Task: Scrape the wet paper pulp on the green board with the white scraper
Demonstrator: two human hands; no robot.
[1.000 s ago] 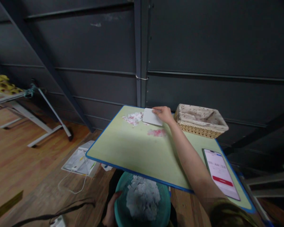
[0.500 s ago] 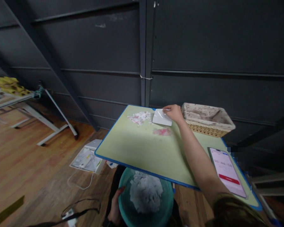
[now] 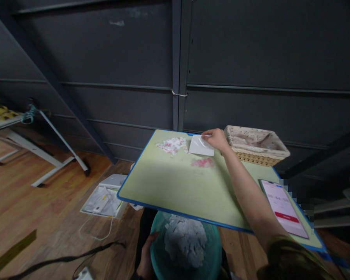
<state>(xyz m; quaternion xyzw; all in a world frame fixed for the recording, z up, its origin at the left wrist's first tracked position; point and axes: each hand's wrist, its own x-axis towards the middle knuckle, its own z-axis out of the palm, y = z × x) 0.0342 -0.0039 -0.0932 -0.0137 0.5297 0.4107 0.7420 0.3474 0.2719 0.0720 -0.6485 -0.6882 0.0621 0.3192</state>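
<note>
The right hand (image 3: 217, 139) grips a flat white plastic card (image 3: 201, 146) beside pink-white paper scraps (image 3: 171, 145) on the pale green counter (image 3: 175, 182). The left hand (image 3: 147, 256) clasps a teal plastic bowl (image 3: 186, 249) below the counter's edge.

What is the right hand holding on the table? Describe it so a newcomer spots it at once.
On the green table with the blue rim, look to the far edge, just left of the wicker basket. The right hand grips a flat white card, a white-and-pink scrap pile to its left and a pink pile nearer. It alone is one smooth rectangle, not loose shreds.
</note>
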